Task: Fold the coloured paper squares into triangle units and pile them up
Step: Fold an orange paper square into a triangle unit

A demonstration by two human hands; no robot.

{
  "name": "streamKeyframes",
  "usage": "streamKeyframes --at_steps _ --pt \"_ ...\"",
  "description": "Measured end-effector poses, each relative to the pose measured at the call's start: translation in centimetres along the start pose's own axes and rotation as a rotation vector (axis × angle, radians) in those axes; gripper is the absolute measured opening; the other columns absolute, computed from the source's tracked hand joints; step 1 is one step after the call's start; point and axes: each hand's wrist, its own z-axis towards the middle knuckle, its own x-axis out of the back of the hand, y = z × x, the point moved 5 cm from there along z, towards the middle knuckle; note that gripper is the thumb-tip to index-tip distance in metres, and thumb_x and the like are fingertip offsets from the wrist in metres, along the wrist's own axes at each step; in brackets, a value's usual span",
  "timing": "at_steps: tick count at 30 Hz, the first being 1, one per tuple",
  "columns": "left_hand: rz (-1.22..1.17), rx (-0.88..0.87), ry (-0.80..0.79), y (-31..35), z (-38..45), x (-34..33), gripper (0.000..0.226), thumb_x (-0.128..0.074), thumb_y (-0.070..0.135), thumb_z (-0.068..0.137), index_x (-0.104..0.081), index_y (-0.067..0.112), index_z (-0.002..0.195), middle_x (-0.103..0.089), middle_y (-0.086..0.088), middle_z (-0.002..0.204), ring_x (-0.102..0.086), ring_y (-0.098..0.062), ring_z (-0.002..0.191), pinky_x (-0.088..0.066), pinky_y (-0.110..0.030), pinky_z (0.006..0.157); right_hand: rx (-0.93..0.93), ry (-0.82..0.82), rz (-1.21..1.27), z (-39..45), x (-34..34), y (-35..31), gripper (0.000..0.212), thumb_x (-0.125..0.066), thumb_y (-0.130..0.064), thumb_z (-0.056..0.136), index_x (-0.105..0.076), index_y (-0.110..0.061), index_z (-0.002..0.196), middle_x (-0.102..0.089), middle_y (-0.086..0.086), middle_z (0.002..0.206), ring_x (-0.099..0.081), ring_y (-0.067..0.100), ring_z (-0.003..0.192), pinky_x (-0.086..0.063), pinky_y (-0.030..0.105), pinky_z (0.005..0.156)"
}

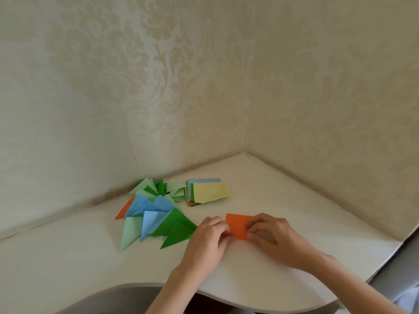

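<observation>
Two hands work one orange paper (238,226) in the head view, lying on the white worktop (294,200) just right of the heap of folded triangles (154,211). Our left hand (209,239) pinches the paper's left edge with curled fingers; our right hand (272,236) pinches its right near corner. To fold well, we judge it best to match the edges exactly before we press, then run a fingertip along the crease from middle outward. Farther off sits the stack of unfolded squares (207,191), yellow on top, near the wall corner, ready for later.
</observation>
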Motion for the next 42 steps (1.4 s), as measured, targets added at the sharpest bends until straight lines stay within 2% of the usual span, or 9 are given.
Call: streamKeyframes --at_steps 5,13,17,22,25,30,35,39,42 --pt "-0.048 0.089 -0.001 -0.7 0.5 -0.3 0.014 -0.070 0.030 0.083 -0.065 0.017 0.084 -0.054 0.014 0.079 -0.048 -0.008 0.077 -0.034 -0.013 0.066 -0.067 0.101 -0.049 -0.4 -1.2 0.1 0.039 -0.053 -0.071 0.075 -0.064 -0.034 0.082 -0.054 -0.028 0.103 -0.051 -0.009 0.093 -0.039 0.030 0.093" --pt "-0.053 0.197 0.097 -0.9 0.6 -0.9 0.027 -0.071 0.037 0.080 -0.048 0.023 0.080 -0.052 0.011 0.070 -0.049 -0.009 0.070 -0.038 -0.021 0.060 -0.167 0.133 -0.101 0.2 -1.6 0.1 0.022 -0.059 -0.053 0.085 -0.058 -0.033 0.076 -0.044 -0.021 0.111 -0.045 -0.003 0.104 -0.023 0.023 0.092" --pt "-0.048 0.200 0.103 -1.1 0.7 -1.4 0.030 -0.073 0.039 0.077 -0.048 0.022 0.081 -0.055 0.008 0.069 -0.050 -0.010 0.068 -0.043 -0.028 0.062 -0.182 0.161 -0.094 0.1 -1.7 0.2 0.026 -0.062 -0.055 0.081 -0.052 -0.034 0.069 -0.045 -0.023 0.109 -0.044 -0.005 0.105 -0.023 0.021 0.090" --pt "-0.065 0.218 0.074 -1.2 0.9 -1.6 0.030 -0.075 0.035 0.077 -0.049 0.021 0.082 -0.055 0.006 0.069 -0.049 -0.011 0.069 -0.042 -0.027 0.060 -0.208 0.208 -0.034 0.0 -1.6 0.4 0.027 -0.069 -0.055 0.075 -0.053 -0.035 0.068 -0.045 -0.026 0.105 -0.045 -0.008 0.103 -0.029 0.024 0.090" --pt "-0.115 0.258 0.044 -1.3 1.0 -1.6 0.027 -0.075 0.028 0.077 -0.050 0.021 0.084 -0.052 0.008 0.071 -0.045 -0.007 0.065 -0.036 -0.020 0.058 -0.228 0.216 -0.009 0.2 -1.3 0.4 0.028 -0.071 -0.058 0.071 -0.052 -0.042 0.084 -0.043 -0.023 0.108 -0.042 -0.004 0.103 -0.028 0.024 0.089" --pt "-0.195 0.346 -0.009 -2.0 1.0 -1.0 0.026 -0.074 0.014 0.079 -0.051 0.022 0.089 -0.050 0.006 0.087 -0.047 -0.001 0.066 -0.039 -0.008 0.062 -0.299 0.028 0.014 1.2 -0.9 0.5 0.043 -0.072 -0.044 0.076 -0.041 -0.051 0.105 -0.041 -0.024 0.121 -0.035 0.005 0.116 -0.022 0.026 0.091" --pt "-0.206 0.338 -0.074 -2.1 1.2 -0.4 0.020 -0.070 0.007 0.080 -0.060 0.023 0.083 -0.053 0.004 0.088 -0.051 -0.001 0.067 -0.039 -0.007 0.063 -0.308 -0.071 0.078 1.2 -0.5 1.3 0.051 -0.071 -0.032 0.080 -0.043 -0.048 0.119 -0.042 -0.028 0.124 -0.034 0.005 0.120 -0.026 0.030 0.106" --pt "-0.141 0.288 -0.104 -1.6 1.3 -0.3 0.019 -0.065 0.003 0.084 -0.069 0.022 0.082 -0.055 0.006 0.092 -0.052 0.000 0.073 -0.037 -0.004 0.068 -0.254 -0.109 0.034 0.8 -0.5 1.4 0.054 -0.069 -0.037 0.079 -0.043 -0.046 0.125 -0.041 -0.029 0.125 -0.034 0.005 0.121 -0.028 0.035 0.108" --pt "0.005 0.202 -0.080 -1.1 1.4 -0.4 0.024 -0.058 0.000 0.088 -0.071 0.019 0.090 -0.056 0.006 0.095 -0.052 -0.008 0.085 -0.040 -0.012 0.074 -0.266 -0.109 0.079 0.8 0.1 0.9 0.056 -0.064 -0.042 0.074 -0.046 -0.042 0.127 -0.047 -0.021 0.125 -0.040 0.007 0.122 -0.032 0.033 0.107"
